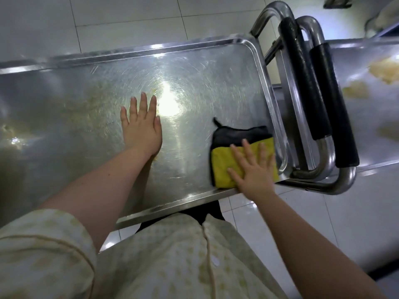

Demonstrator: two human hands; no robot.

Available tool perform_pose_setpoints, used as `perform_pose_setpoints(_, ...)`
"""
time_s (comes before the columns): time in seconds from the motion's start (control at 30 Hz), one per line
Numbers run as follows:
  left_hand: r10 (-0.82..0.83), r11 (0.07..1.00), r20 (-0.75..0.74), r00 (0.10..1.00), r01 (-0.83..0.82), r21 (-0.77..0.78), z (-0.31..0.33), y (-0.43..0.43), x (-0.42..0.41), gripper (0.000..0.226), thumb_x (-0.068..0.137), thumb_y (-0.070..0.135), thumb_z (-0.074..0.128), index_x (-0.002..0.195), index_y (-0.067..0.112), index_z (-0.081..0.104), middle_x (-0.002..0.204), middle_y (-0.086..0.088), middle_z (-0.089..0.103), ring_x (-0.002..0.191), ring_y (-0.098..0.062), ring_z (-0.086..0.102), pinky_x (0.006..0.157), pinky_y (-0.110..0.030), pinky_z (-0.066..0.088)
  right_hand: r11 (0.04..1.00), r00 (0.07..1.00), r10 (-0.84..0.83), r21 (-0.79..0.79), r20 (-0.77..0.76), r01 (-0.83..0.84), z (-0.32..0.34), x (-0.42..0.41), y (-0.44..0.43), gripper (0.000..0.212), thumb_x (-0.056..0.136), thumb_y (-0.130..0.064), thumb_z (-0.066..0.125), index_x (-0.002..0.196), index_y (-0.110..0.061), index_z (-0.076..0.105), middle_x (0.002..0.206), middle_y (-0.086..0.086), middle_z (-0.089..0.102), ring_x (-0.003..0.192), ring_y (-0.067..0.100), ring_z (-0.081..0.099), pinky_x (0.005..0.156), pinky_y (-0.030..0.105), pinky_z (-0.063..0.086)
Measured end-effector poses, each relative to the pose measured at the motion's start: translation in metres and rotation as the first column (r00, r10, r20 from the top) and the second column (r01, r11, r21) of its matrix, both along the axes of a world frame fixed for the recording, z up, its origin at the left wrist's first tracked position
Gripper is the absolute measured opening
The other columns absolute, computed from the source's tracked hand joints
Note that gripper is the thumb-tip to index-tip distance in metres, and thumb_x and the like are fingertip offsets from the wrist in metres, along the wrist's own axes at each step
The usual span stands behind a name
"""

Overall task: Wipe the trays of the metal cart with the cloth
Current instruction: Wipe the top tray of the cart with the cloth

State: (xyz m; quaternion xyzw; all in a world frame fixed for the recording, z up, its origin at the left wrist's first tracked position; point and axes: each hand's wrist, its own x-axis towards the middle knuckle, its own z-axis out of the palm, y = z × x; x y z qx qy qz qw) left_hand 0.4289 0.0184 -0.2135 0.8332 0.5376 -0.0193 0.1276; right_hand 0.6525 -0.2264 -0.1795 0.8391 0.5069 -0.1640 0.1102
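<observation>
Step in hand: wiping the cart's top tray point(205, 83); the near corner at 4 o'clock is being worked.
Left hand point(141, 128): fingers straight and spread, palm flat on bare metal near the tray's centre. It holds nothing and looks like a brace.
Right hand point(252, 169): fingers straight and slightly spread, pressing flat on the cloth point(220, 162) rather than gripping it.
Cloth: yellow side up, with a dark fold showing at its 12 o'clock edge. It lies in the tray's 4 o'clock corner, just beside the rim.
Soiling: a dull yellowish film point(90, 100) covers the tray toward 9 o'clock of the left hand.
Handle point(305, 83): black-sleeved tube at 3 o'clock, just beyond the tray rim.
Neighbouring cart point(371, 117): at 3 o'clock, carrying yellow scraps point(383, 70).
Next move, as I judge it: sweep the cloth toward 9 o'clock under even flat pressure, lifting the left hand clear of its path. Lower trays are not in view.
</observation>
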Motion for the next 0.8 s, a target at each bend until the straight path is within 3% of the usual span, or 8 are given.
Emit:
perform_pose_setpoints(0.13, 0.008, 1.000, -0.002, 1.000, -0.008, -0.006, 0.001, -0.001, 0.002, 0.056, 0.104, 0.037, 0.014, 0.158, 0.027, 0.001, 0.165, -0.002, -0.003, 0.151, -0.026, -0.006, 0.121, -0.050, -0.006, 0.983, 0.986, -0.168, -0.067, 0.009, 0.168, 0.006, 0.041, -0.011, 0.068, 0.085, -0.075, 0.003, 0.146, -0.055, -0.017, 0.162, -0.014, -0.018, 0.147, 0.036, -0.021, 0.115, 0.063, -0.008)
perform_pose_setpoints(0.27, 0.014, 1.000, -0.002, 1.000, -0.014, -0.003, 0.002, 0.000, 0.000, 0.056, 0.104, 0.036, 0.015, 0.158, 0.027, 0.002, 0.165, -0.002, -0.002, 0.151, -0.026, -0.006, 0.121, -0.049, -0.006, 0.987, 0.986, -0.162, -0.020, -0.046, 0.161, 0.000, -0.012, 0.006, 0.067, 0.088, -0.072, 0.002, 0.149, -0.051, -0.016, 0.164, -0.008, -0.015, 0.146, 0.044, -0.017, 0.114, 0.065, -0.007)
perform_pose_setpoints(0.4, 0.012, 1.000, 0.010, 1.000, -0.012, -0.005, 0.002, -0.002, -0.001, 0.055, 0.104, 0.035, 0.020, 0.157, 0.026, 0.007, 0.165, -0.001, 0.003, 0.151, -0.025, -0.002, 0.121, -0.049, -0.004, 0.989, 0.986, 0.138, 0.063, -0.097, -0.132, -0.004, -0.100, 0.028, 0.067, 0.093, -0.068, 0.021, 0.155, -0.043, 0.009, 0.165, -0.001, 0.006, 0.146, 0.051, -0.001, 0.112, 0.071, 0.002)
perform_pose_setpoints(0.5, -0.003, 1.000, 0.006, 1.000, 0.003, -0.004, 0.000, 0.002, -0.003, 0.055, 0.105, 0.035, 0.019, 0.157, 0.026, 0.009, 0.165, -0.001, 0.005, 0.151, -0.026, 0.000, 0.120, -0.047, -0.006, 0.955, 0.950, 0.290, 0.099, -0.117, -0.280, -0.009, -0.129, 0.054, 0.062, 0.096, -0.064, 0.025, 0.154, -0.045, 0.013, 0.165, -0.002, 0.010, 0.146, 0.050, 0.004, 0.111, 0.071, 0.004)
perform_pose_setpoints(0.67, 0.008, 1.000, 0.034, 0.999, -0.008, 0.008, -0.004, 0.014, -0.006, 0.057, 0.100, 0.036, 0.016, 0.156, 0.026, 0.019, 0.163, -0.002, 0.017, 0.150, -0.026, 0.013, 0.119, -0.044, -0.005, 0.969, 0.975, 0.212, 0.144, -0.061, -0.202, -0.016, -0.085, 0.139, 0.054, 0.099, -0.061, 0.019, 0.150, -0.052, 0.001, 0.163, -0.011, 0.000, 0.148, 0.043, -0.005, 0.113, 0.066, -0.007)
perform_pose_setpoints(0.8, 0.028, 0.999, 0.022, 0.999, -0.029, 0.021, -0.003, 0.018, -0.003, 0.057, 0.101, 0.036, 0.018, 0.156, 0.025, 0.020, 0.164, 0.000, 0.013, 0.151, -0.025, 0.009, 0.121, -0.048, 0.000, 0.992, 0.996, 0.071, 0.108, -0.049, -0.065, -0.017, -0.050, 0.246, 0.054, 0.099, -0.062, 0.012, 0.147, -0.055, -0.011, 0.163, -0.013, -0.015, 0.147, 0.043, -0.014, 0.113, 0.067, -0.008)
